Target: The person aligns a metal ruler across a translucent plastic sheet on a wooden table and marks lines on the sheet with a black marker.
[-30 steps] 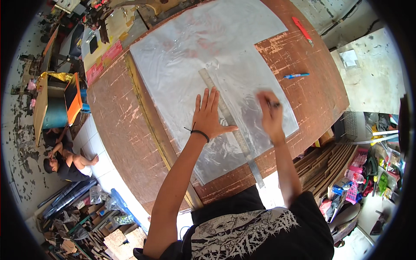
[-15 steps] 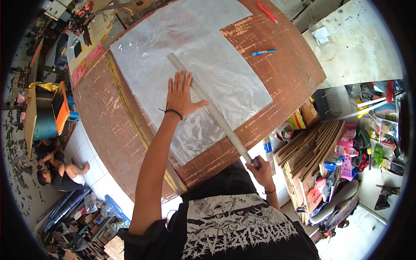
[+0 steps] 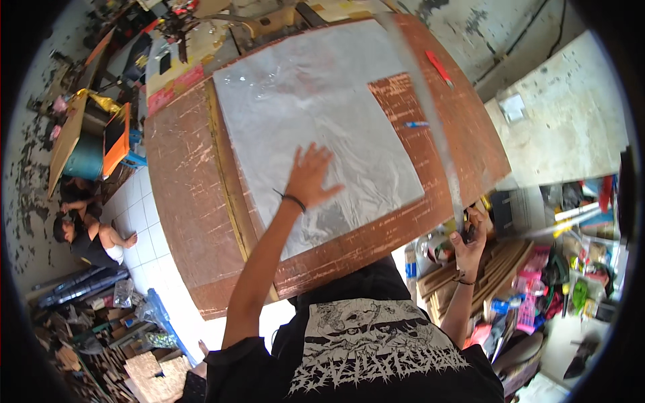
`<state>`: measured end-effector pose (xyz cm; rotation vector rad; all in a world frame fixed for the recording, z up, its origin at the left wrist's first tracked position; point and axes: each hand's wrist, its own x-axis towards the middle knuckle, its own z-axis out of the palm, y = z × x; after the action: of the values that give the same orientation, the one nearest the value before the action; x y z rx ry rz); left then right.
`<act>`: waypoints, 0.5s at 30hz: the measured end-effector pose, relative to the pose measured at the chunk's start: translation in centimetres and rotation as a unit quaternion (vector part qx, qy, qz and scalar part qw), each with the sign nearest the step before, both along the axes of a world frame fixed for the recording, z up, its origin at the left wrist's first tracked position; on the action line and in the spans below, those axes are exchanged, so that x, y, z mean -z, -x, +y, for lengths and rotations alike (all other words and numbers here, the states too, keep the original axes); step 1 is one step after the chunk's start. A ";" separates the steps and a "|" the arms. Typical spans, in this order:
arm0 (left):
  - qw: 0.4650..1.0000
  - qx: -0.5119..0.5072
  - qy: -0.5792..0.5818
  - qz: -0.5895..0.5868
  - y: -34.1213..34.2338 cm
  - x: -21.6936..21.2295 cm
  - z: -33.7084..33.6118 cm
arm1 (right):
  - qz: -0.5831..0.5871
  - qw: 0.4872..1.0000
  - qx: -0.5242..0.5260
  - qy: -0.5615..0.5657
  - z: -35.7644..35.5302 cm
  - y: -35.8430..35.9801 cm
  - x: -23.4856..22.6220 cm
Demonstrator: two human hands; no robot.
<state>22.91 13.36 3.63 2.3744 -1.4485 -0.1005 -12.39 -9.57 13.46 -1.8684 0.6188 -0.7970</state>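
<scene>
Ruler (image 3: 449,168) swung rightward off the plastic sheet (image 3: 289,114)

Right hand (image 3: 470,242), beyond the table (image 3: 185,201) edge, gripped the blurred ruler's near end; its length crossed the table's right side. Left hand (image 3: 311,178) was open over the sheet, palm down, fingers spread.

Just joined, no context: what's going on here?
The person's left hand is spread over a translucent grey plastic sheet on a worn reddish-brown tabletop. The right hand grips the near end of a long, straight grey metal ruler, mostly to the sheet's right. A slim red cutter and slender blue pen lie nearby.
</scene>
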 end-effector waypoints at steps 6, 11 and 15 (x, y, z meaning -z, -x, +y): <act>0.993 -0.015 0.051 0.101 12.5 0.4 -5.0 | 0.197 0.970 -0.139 -0.020 -10.9 -4.0 -0.4; 0.987 -0.136 0.055 0.059 16.3 3.0 -10.2 | 0.187 0.975 -0.068 0.101 -18.9 -9.6 0.9; 0.983 -0.167 0.054 0.049 16.9 1.2 -15.1 | 0.233 0.966 -0.077 0.082 -25.7 -12.1 3.8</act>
<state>5.99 -1.78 2.45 2.4474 -0.9701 -0.0501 -0.33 -35.27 9.70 -2.2487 0.6994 -0.3100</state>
